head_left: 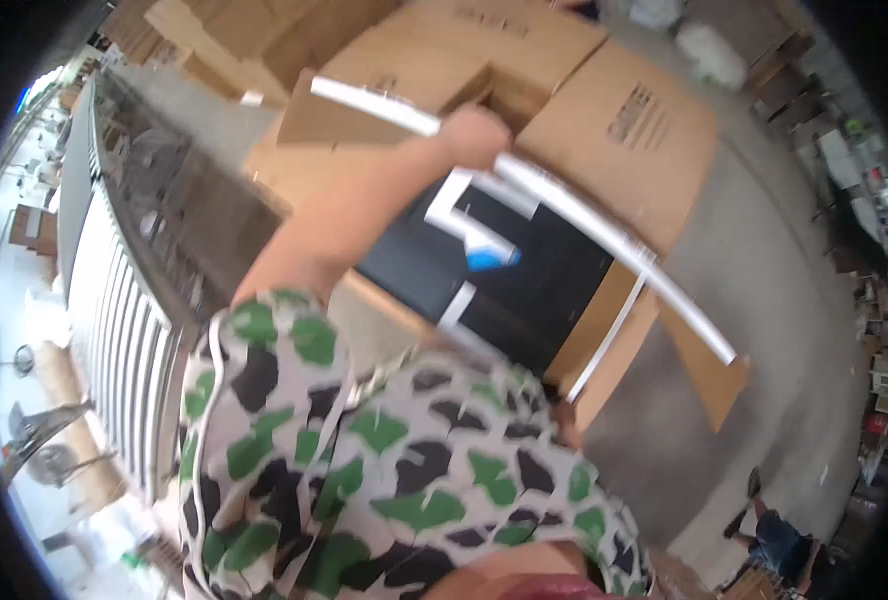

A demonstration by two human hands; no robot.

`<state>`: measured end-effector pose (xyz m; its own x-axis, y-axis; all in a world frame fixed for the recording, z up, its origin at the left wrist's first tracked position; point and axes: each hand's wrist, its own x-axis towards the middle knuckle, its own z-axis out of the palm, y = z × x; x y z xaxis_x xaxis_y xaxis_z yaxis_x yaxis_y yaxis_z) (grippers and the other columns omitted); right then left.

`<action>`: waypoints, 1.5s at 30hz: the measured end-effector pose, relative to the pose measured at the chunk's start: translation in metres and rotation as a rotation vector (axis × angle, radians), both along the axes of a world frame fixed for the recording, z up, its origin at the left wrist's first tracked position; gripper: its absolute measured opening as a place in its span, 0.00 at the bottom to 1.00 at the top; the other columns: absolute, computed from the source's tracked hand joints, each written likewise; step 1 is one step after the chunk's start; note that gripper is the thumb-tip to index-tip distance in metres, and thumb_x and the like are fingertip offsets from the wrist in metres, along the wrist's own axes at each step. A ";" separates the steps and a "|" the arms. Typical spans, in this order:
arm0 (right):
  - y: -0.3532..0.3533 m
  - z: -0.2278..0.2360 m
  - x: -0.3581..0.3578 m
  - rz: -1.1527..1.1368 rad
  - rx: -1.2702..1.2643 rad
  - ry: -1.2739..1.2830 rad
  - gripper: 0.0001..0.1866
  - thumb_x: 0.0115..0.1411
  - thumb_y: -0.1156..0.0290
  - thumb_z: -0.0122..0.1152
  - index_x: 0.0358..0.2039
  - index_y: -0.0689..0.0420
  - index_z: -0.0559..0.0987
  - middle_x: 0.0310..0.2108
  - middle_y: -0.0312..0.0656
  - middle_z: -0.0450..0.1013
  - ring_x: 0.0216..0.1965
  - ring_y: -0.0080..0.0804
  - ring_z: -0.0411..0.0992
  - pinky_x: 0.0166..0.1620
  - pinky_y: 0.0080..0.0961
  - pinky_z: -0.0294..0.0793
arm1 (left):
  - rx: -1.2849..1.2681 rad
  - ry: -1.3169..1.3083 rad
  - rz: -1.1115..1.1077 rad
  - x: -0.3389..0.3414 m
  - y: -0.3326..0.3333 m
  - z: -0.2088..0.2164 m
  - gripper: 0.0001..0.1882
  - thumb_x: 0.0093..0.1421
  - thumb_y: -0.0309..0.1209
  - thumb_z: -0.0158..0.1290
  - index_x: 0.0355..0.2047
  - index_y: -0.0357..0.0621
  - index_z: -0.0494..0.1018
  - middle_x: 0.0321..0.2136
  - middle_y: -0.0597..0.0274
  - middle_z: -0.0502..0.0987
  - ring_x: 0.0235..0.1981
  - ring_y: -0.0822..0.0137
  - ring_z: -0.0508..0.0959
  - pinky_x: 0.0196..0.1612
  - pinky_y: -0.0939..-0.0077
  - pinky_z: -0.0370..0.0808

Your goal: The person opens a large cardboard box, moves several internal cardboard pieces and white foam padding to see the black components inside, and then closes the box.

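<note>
My left hand (476,137) reaches across the carton, its fingers closed around the middle of a long white strip (614,235). The strip runs out on both sides of the fist, from the carton's far flap to beyond its right side. Below it lies a flat black panel (534,290) in an open cardboard carton (614,345), with white pieces (449,205) and a blue patch (491,258) on top. Only a sliver of my right hand (568,422) shows past the camouflage clothing, beside the carton's near right corner; its fingers are hidden.
Large brown cardboard flaps (629,130) spread around the far side. At the left stands a ribbed, pale metal-like structure (124,330). A person (779,545) is at the lower right on the grey floor (764,300). Boxes and clutter line the right edge.
</note>
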<state>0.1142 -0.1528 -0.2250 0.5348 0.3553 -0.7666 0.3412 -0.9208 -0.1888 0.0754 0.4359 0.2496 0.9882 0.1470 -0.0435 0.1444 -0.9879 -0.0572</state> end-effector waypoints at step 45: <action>0.465 0.408 0.312 0.059 0.417 -0.749 0.23 0.46 0.60 0.63 0.38 0.66 0.76 0.35 0.58 0.73 0.40 0.51 0.72 0.43 0.39 0.72 | -0.081 0.069 -0.062 -0.028 0.067 -0.030 0.24 0.42 0.51 0.60 0.29 0.43 0.73 0.28 0.55 0.75 0.31 0.53 0.77 0.32 0.61 0.74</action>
